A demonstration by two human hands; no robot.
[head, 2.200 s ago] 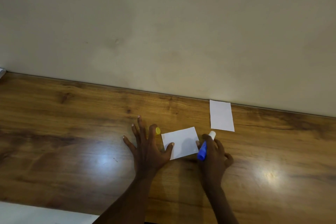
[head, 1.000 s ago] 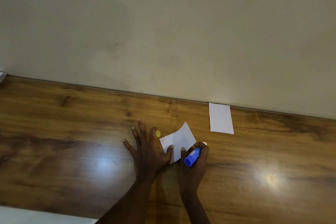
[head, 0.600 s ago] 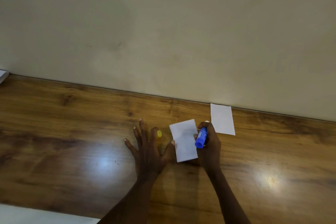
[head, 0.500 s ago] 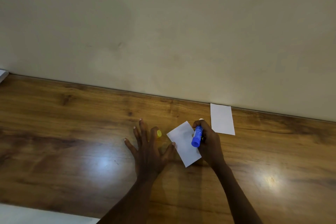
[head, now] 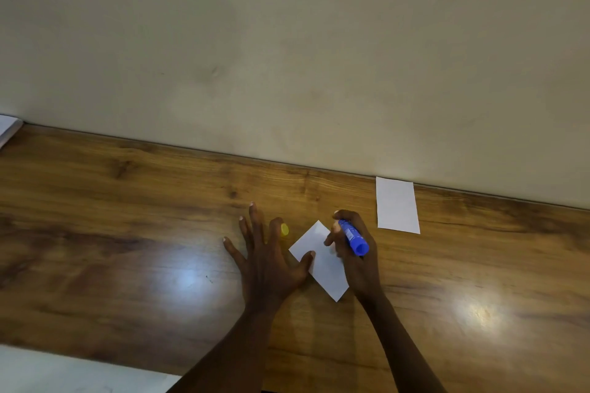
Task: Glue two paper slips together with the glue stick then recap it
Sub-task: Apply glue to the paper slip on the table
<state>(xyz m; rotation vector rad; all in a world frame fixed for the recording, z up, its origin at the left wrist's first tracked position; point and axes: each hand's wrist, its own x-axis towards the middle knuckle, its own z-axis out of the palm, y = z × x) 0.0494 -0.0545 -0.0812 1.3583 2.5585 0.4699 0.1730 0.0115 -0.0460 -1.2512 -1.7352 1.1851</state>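
While glue goes on: near slip [head: 319,260] flat on the wooden table [head: 127,233], turned diagonal.
Left hand [head: 268,262]: fingers spread apart, palm down, thumb pinning the slip's left edge.
Right hand [head: 354,252]: clamped on the blue glue stick [head: 352,237], tip down near the slip's far corner.
Yellow cap [head: 284,229]: just beside the left fingers.
Second slip [head: 397,205]: well apart, by the wall.
Handling: probably very light, thin, sliding easily; best held flat by an edge, pressed not pinched.
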